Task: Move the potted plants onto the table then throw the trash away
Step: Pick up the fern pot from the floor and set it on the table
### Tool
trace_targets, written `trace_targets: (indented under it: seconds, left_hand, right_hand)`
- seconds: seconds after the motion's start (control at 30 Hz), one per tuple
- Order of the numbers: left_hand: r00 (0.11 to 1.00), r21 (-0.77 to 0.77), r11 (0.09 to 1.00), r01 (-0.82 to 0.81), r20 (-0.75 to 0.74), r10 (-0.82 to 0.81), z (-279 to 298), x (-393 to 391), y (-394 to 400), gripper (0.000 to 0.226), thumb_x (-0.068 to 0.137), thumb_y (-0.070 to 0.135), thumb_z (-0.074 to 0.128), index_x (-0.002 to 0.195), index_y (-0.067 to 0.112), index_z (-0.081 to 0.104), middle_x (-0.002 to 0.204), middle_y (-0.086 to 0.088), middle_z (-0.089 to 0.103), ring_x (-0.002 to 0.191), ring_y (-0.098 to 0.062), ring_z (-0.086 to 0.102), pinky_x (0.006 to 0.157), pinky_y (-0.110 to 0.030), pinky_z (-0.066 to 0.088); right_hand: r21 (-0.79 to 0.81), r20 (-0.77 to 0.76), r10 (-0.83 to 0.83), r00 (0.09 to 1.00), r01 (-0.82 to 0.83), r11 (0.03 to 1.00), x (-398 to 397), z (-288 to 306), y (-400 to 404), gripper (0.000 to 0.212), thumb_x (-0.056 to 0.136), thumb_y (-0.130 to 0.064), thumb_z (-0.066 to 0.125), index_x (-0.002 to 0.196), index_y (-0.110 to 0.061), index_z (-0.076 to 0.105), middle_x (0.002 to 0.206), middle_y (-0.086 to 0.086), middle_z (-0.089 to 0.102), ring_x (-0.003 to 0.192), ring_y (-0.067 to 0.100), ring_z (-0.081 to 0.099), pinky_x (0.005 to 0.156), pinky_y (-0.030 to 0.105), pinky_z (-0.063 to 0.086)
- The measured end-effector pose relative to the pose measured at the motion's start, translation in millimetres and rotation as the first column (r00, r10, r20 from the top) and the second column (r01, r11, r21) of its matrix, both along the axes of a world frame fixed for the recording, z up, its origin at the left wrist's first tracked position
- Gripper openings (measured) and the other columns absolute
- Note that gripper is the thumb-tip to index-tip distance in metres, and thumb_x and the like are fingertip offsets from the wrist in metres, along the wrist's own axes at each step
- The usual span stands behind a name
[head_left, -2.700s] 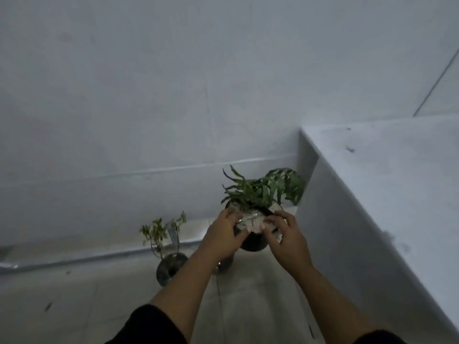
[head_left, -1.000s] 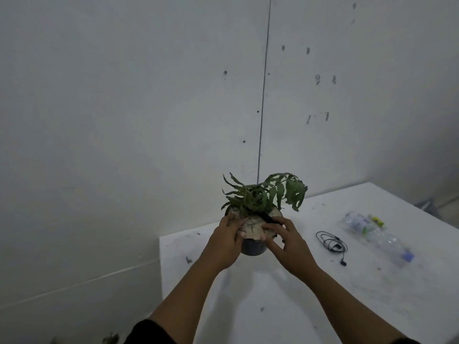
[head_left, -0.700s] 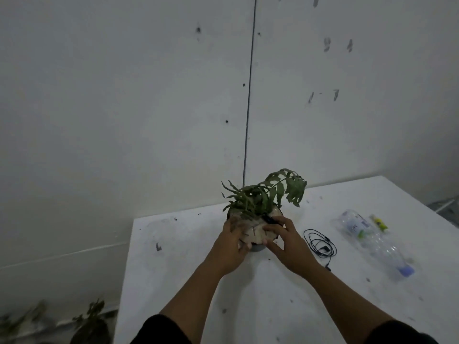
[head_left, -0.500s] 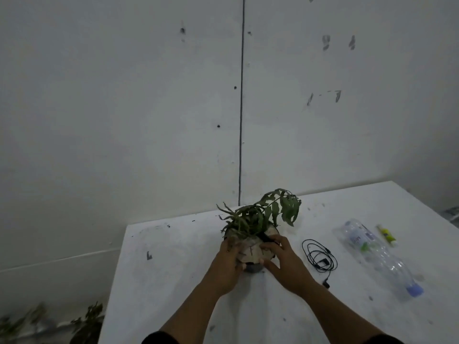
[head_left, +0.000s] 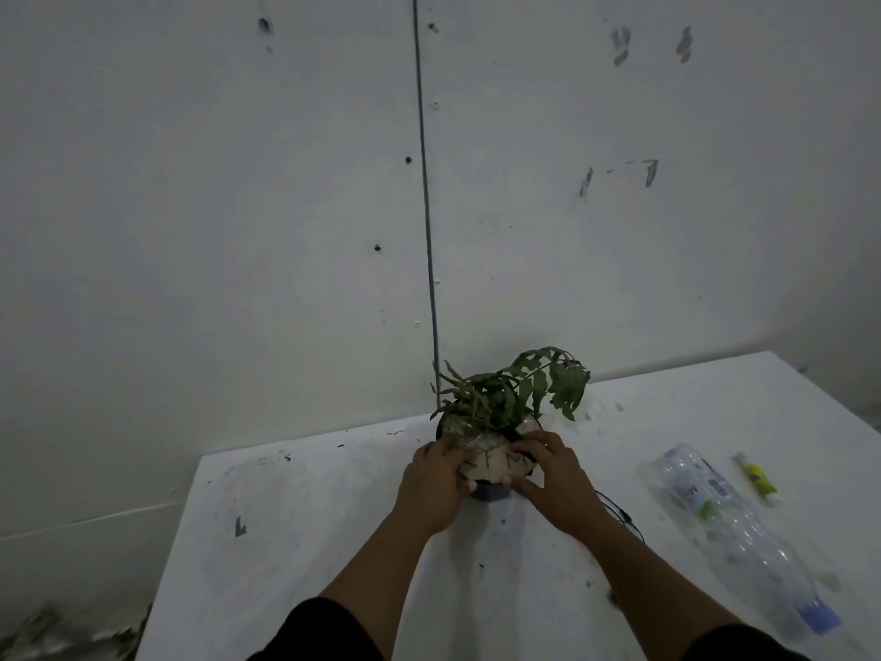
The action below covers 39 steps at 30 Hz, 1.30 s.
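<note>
A person in dark sleeves holds a potted fern between both hands at the far edge of a scuffed white table, close to a pale wall marked with small holes and a dark vertical seam. The left hand curls round the pot's left side, fingers wrapped against a pale, crackled covering over its upper part. The right hand cups the right side, thumb low on the pot and fingers bent over the top rim. The dark base of the pot shows between the two thumbs and appears to sit on the tabletop, though the contact itself cannot be made out for certain. Green fronds rise and droop to the right above the hands.

To the right of the plant, well apart from it, a crushed clear plastic bottle with a blue cap lies on its side along the table. Just beyond it lies a small yellow-and-white tube. A thin black cable peeks out from behind the right wrist, resting on the table.

At the lower left corner, below the table's edge, blurred green leaves are visible at floor level; what they belong to cannot be told.
</note>
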<state>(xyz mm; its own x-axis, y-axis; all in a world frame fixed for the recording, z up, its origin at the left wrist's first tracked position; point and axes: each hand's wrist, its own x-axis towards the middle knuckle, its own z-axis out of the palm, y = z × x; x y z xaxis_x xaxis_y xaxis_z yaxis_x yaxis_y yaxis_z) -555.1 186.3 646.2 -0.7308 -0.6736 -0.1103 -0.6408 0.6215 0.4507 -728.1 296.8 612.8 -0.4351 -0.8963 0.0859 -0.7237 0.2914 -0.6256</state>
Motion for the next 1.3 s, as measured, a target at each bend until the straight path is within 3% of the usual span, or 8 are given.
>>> trace_targets:
  seconds: [0.23,0.6,0.77,0.87,0.97,1.13,1.3]
  left_hand:
    - [0.998,0.064,0.998,0.024,-0.058,-0.020,-5.1,-29.7,-22.9,0.047,0.090,0.027,0.060,0.136,0.028,0.051,0.155,0.003,0.033,0.133,-0.025,0.042,0.110,-0.033,0.036]
    - [0.996,-0.043,0.997,-0.064,-0.070,0.061,-12.0,-48.0,-21.0,0.047,0.089,0.032,0.058,0.135,0.036,0.049,0.152,0.007,0.038,0.126,-0.030,0.045,0.104,-0.038,0.040]
    - [0.989,-0.031,0.993,-0.111,-0.100,0.108,-13.9,-55.1,-13.4,0.050,0.089,0.032,0.059,0.138,0.028,0.048,0.147,0.003,0.044,0.124,-0.027,0.044,0.100,-0.036,0.044]
    - [0.974,0.023,0.988,-0.156,-0.164,0.157,-13.6,-58.5,-5.8,0.049,0.088,0.029,0.060,0.136,0.024,0.050,0.142,0.002,0.047,0.120,-0.026,0.044,0.093,-0.033,0.047]
    - [0.967,0.011,0.990,-0.143,-0.212,0.142,-12.6,-54.6,-3.5,0.050,0.085,0.031,0.064,0.134,0.026,0.051,0.144,0.003,0.047,0.122,-0.026,0.045,0.097,-0.034,0.046]
    - [0.953,0.015,0.984,-0.180,-0.244,0.178,-13.3,-41.6,-6.2,0.058,0.086,0.034,0.064,0.140,0.022,0.045,0.152,-0.002,0.036,0.131,-0.026,0.041,0.107,-0.036,0.038]
    - [0.957,0.053,0.991,-0.119,-0.259,0.129,-10.8,-39.9,-9.7,0.048,0.090,0.021,0.060,0.137,0.019,0.050,0.144,0.000,0.048,0.131,-0.024,0.045,0.108,-0.032,0.038]
  right_hand:
    - [-0.014,0.081,-0.028,0.996,0.029,0.999,-22.8,0.9,-17.0,0.045,0.080,-0.036,0.072,0.121,-0.022,0.059,0.137,0.000,0.041,0.118,0.016,0.048,0.092,0.020,0.037]
    - [0.070,0.075,-0.028,0.997,0.023,0.997,-38.8,11.3,-27.2,0.044,0.082,-0.028,0.070,0.124,-0.022,0.058,0.143,0.004,0.038,0.121,0.026,0.048,0.103,0.036,0.043]
    - [0.120,0.079,-0.006,0.997,-0.003,0.993,-43.8,21.4,-34.1,0.044,0.081,-0.017,0.072,0.123,-0.017,0.059,0.140,0.011,0.039,0.124,0.026,0.046,0.101,0.024,0.035]
    - [0.159,0.082,-0.002,0.997,-0.011,0.987,-47.8,28.5,-37.4,0.051,0.079,-0.012,0.072,0.127,-0.017,0.056,0.141,0.016,0.037,0.131,0.029,0.041,0.106,0.027,0.033]
    - [0.182,0.075,0.015,0.997,-0.028,0.983,-47.4,33.3,-36.6,0.053,0.079,-0.008,0.070,0.129,-0.015,0.055,0.141,0.017,0.037,0.133,0.029,0.038,0.106,0.028,0.033]
    - [0.121,0.109,-0.040,0.993,0.027,0.992,-40.2,28.3,-25.5,0.056,0.076,-0.023,0.076,0.128,-0.022,0.056,0.144,0.012,0.035,0.126,0.027,0.047,0.104,0.031,0.040]
    - [0.103,0.034,-0.058,0.998,0.055,0.993,-30.1,21.9,-18.3,0.049,0.078,-0.029,0.074,0.124,-0.020,0.059,0.147,0.008,0.034,0.127,0.027,0.046,0.105,0.037,0.043]
